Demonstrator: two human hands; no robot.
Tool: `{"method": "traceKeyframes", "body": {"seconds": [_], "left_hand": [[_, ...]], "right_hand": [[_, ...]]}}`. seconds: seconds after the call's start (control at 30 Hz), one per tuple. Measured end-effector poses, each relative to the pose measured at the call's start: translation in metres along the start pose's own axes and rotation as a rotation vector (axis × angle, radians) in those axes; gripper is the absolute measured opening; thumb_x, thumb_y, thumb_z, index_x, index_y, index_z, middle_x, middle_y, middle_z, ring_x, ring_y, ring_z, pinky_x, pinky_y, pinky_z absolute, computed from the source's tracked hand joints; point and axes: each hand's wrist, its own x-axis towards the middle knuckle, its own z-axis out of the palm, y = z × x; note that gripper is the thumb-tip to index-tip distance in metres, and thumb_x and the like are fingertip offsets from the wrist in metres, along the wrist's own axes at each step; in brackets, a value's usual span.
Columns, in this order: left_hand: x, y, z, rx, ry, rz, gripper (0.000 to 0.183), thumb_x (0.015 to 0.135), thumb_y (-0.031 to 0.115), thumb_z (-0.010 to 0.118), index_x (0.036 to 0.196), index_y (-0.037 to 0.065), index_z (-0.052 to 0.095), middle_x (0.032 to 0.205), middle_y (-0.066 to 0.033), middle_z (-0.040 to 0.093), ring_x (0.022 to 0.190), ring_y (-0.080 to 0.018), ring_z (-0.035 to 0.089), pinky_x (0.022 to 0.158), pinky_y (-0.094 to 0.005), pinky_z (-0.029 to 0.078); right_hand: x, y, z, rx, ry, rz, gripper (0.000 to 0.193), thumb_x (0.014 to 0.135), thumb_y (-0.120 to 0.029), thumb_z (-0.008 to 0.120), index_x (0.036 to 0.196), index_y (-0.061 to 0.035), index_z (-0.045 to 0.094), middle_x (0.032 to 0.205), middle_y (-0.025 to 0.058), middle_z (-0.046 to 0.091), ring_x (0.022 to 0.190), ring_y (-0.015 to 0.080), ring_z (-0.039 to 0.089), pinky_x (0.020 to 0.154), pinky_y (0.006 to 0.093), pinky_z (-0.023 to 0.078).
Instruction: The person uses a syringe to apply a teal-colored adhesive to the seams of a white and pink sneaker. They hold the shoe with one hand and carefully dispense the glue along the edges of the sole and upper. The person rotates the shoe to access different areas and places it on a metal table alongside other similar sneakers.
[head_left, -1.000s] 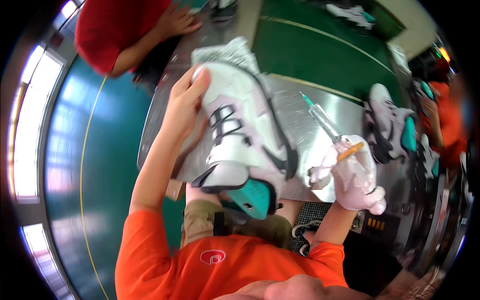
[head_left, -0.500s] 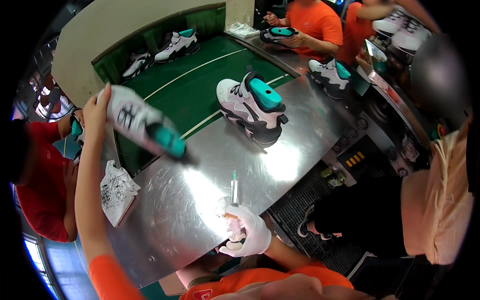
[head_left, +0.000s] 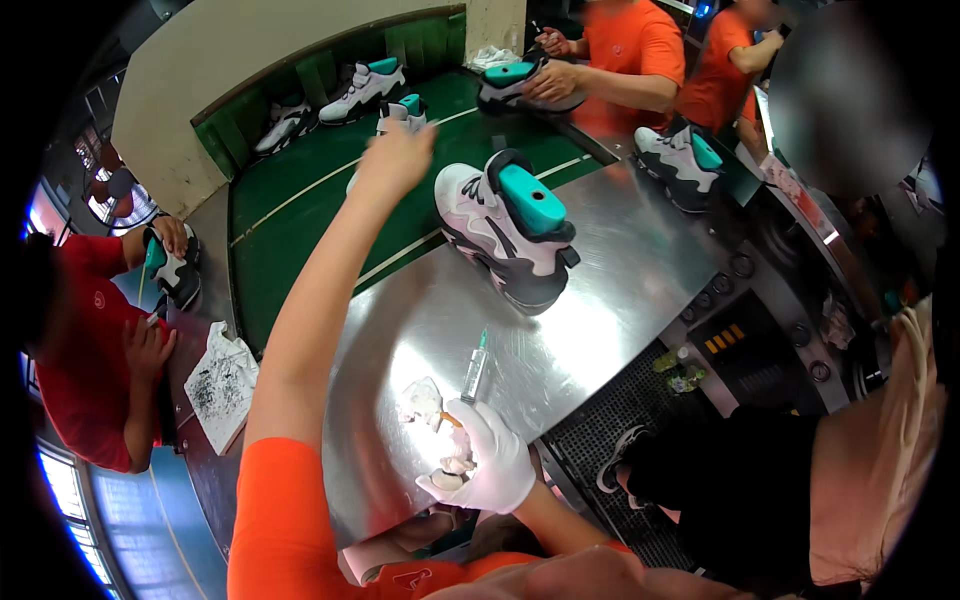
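My bare left hand reaches over the green belt and is closed on a pale sneaker with a teal insert. The hand is blurred and hides the shoe's middle. My white-gloved right hand is low over the metal table, closed round a clear syringe whose green needle tip points away from me. Crumpled white material and a small orange-brown piece are at its fingers; I cannot tell whether they are held. A larger pale sneaker with a teal insert and black sole stands at the table's far edge.
More sneakers line the far side of the green belt. Another sneaker stands at the right. A black-smudged white cloth lies at the left. Co-workers in red and orange handle shoes; a machine panel is at the right.
My left hand has carried the sneaker away from me and rightward, from beside the table to over the belt. The syringe has tilted slightly right in my right hand.
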Motion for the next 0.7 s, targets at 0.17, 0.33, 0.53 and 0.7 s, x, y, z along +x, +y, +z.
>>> {"method": "traceKeyframes", "body": {"seconds": [0.17,0.33,0.53,0.7], "left_hand": [[-0.054,0.144,-0.035,0.057,-0.628,0.068,0.101,0.078,0.072,0.059,0.140,-0.005,0.040,0.116,-0.0320,0.062,0.089,-0.0369,0.071,0.075,-0.0479,0.059],[-0.084,0.095,-0.006,-0.204,-0.107,-0.059,0.075,0.072,0.023,0.070,0.134,-0.004,0.037,0.120,-0.0275,0.062,0.113,-0.0385,0.062,0.098,-0.0405,0.049],[-0.125,0.019,-0.119,-0.596,-0.066,-0.028,0.058,0.072,0.020,0.076,0.122,0.007,0.048,0.111,-0.0193,0.062,0.093,-0.0332,0.065,0.069,-0.0421,0.058],[-0.240,-0.042,-0.236,-0.084,0.044,0.496,0.046,0.078,0.008,0.069,0.120,0.011,0.051,0.116,-0.0148,0.063,0.103,-0.0344,0.063,0.092,-0.0346,0.047]], "right_hand": [[-0.005,-0.036,-0.026,0.263,-0.284,0.052,0.084,0.062,-0.022,0.085,0.135,-0.0050,0.045,0.091,0.0073,0.058,0.077,0.0204,0.061,0.070,0.0324,0.052],[0.004,-0.062,-0.023,0.595,-0.556,0.408,0.064,0.070,-0.007,0.080,0.124,-0.0011,0.047,0.082,0.0022,0.054,0.069,0.0089,0.056,0.064,0.0250,0.050],[-0.002,-0.046,-0.042,0.316,-0.403,0.309,0.070,0.065,-0.018,0.085,0.125,-0.0001,0.053,0.101,0.0079,0.060,0.090,0.0142,0.059,0.083,0.0275,0.050],[0.003,-0.039,-0.055,0.162,-0.432,0.322,0.072,0.065,-0.024,0.085,0.125,-0.0006,0.053,0.099,0.0098,0.061,0.091,0.0169,0.060,0.086,0.0290,0.049]]}}
